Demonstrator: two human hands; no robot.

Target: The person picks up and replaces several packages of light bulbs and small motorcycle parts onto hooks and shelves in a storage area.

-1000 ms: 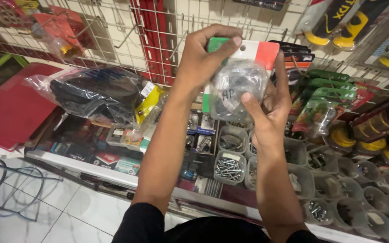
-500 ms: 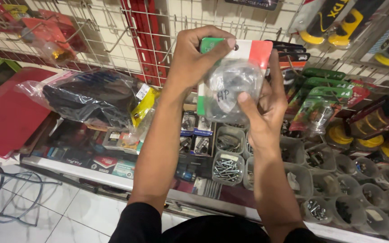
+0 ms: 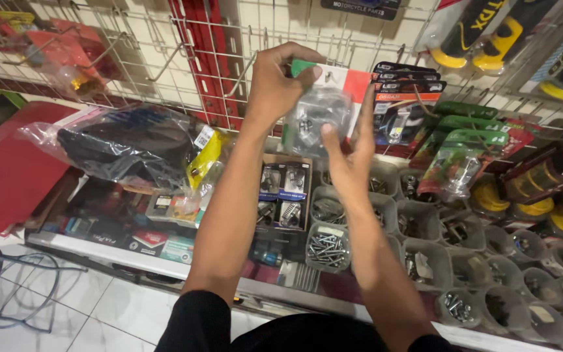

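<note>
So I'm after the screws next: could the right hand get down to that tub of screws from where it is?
Probably yes. The right hand only rests against the clear packet, and the tub of screws sits open-topped below its wrist, nothing between.

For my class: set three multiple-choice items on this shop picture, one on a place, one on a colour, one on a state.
1. Where is the clear packet?
A on the floor
B held up before the wire rack
C in a cup

2. What colours are on the packet's header card?
A green, white, red
B all blue
C all black

3. How does the left hand meet the packet?
A grips its top
B stays apart
C lies under it

Answers: 1 B, it hangs above the screw cups; 2 A, three bands show; 3 A, its fingers close on the top while the right hand touches the front.
</note>
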